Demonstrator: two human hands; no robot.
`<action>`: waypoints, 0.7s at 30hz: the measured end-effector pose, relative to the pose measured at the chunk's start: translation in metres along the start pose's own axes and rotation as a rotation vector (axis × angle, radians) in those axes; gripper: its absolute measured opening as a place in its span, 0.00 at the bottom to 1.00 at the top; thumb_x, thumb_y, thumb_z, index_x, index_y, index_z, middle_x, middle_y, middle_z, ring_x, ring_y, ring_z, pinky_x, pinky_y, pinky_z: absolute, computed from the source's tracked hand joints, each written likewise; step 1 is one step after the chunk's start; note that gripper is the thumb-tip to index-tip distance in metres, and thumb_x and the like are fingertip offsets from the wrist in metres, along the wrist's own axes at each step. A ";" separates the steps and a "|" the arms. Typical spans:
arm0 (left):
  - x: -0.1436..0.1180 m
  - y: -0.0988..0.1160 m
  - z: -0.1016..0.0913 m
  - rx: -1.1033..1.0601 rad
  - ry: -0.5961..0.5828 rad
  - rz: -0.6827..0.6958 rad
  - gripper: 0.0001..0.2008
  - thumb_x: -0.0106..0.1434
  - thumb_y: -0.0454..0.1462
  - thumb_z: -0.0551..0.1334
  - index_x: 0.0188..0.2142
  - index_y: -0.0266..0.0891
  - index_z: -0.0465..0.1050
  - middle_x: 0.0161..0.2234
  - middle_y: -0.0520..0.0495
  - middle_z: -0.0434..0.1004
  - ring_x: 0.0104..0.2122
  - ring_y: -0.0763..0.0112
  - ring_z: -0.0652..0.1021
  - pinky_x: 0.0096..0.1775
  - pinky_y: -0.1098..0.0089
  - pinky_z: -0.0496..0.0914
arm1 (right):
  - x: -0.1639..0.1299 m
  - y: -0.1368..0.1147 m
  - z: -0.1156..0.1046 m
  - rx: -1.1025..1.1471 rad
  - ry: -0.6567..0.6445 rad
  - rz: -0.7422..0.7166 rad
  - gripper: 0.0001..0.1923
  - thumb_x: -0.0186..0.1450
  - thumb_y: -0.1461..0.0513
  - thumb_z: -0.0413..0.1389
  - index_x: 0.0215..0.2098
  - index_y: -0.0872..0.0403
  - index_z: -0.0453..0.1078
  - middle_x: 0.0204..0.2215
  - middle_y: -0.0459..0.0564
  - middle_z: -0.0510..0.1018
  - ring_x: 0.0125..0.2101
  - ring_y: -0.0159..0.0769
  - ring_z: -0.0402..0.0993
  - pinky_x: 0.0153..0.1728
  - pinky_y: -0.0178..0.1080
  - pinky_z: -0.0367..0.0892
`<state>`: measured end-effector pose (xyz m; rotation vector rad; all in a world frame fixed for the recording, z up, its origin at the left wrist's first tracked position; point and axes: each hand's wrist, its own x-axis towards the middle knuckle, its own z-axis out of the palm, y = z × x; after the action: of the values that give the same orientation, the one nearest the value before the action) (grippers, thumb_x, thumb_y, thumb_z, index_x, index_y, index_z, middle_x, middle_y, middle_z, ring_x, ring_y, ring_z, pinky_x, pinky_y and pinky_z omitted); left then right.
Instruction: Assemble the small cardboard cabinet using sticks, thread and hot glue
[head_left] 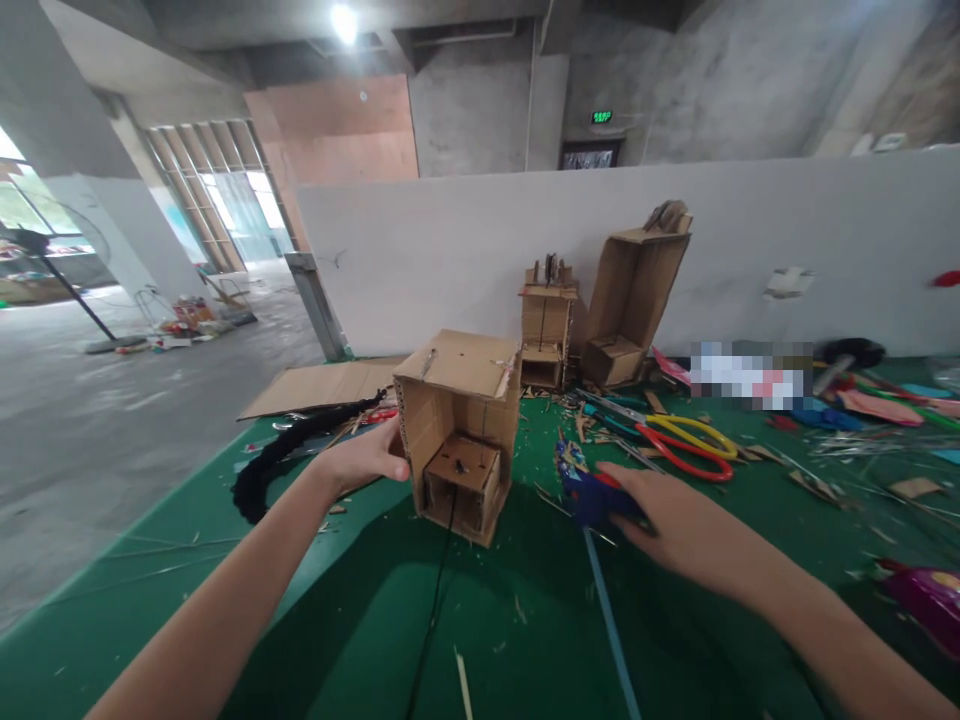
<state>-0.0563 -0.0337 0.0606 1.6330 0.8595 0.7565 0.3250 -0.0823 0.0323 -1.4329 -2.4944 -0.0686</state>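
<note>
A cardboard box [480, 365] with an open front stands upright on the green table, with a smaller cardboard block [465, 465] inside its base. My left hand [367, 455] grips the box's left side, thumb in front and the other fingers hidden behind. A thin black cord [439, 590] runs from the block's front toward me. To the right of the box, my right hand [649, 505] is closed around what looks like a blue glue gun [596, 497], its front end pointing away and partly blurred. Below it a light blue strip or cord [611, 615] runs toward me.
Two more cardboard structures [637, 290] stand against the white partition [435, 250]. Scissors with yellow and red handles [690, 445] lie at right among scraps. A black fuzzy strip [262, 470] and a flat cardboard sheet [315, 387] lie at left. A shiny purple object [930, 600] sits far right.
</note>
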 end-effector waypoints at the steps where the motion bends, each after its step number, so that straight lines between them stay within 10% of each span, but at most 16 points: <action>1: 0.002 -0.001 0.001 -0.012 -0.013 -0.005 0.53 0.33 0.58 0.71 0.58 0.45 0.59 0.49 0.41 0.74 0.53 0.44 0.69 0.47 0.51 0.69 | 0.005 0.004 0.004 -0.005 0.005 -0.015 0.25 0.64 0.60 0.48 0.58 0.57 0.60 0.47 0.59 0.75 0.45 0.47 0.72 0.44 0.47 0.68; 13: 0.019 -0.014 0.014 0.113 0.220 0.088 0.48 0.40 0.58 0.68 0.58 0.42 0.58 0.55 0.39 0.67 0.56 0.50 0.67 0.52 0.58 0.67 | 0.024 0.018 0.032 -0.156 0.131 -0.101 0.21 0.66 0.65 0.43 0.56 0.57 0.62 0.39 0.58 0.74 0.40 0.46 0.69 0.42 0.48 0.63; 17: 0.008 -0.014 -0.008 0.169 0.208 0.112 0.49 0.46 0.64 0.59 0.61 0.43 0.52 0.59 0.38 0.62 0.57 0.52 0.65 0.52 0.58 0.66 | 0.022 0.021 0.038 -0.139 0.220 -0.076 0.19 0.67 0.60 0.44 0.54 0.57 0.63 0.40 0.57 0.74 0.41 0.46 0.68 0.43 0.49 0.62; 21: -0.016 -0.006 -0.039 0.568 0.461 -0.028 0.34 0.57 0.59 0.53 0.53 0.36 0.64 0.50 0.36 0.71 0.49 0.53 0.72 0.48 0.57 0.68 | 0.022 0.024 0.039 -0.115 0.286 -0.047 0.18 0.68 0.59 0.44 0.53 0.58 0.62 0.43 0.57 0.73 0.44 0.47 0.67 0.45 0.50 0.61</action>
<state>-0.0975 -0.0260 0.0620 1.9610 1.5288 0.9439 0.3267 -0.0445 -0.0022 -1.3018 -2.3199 -0.4032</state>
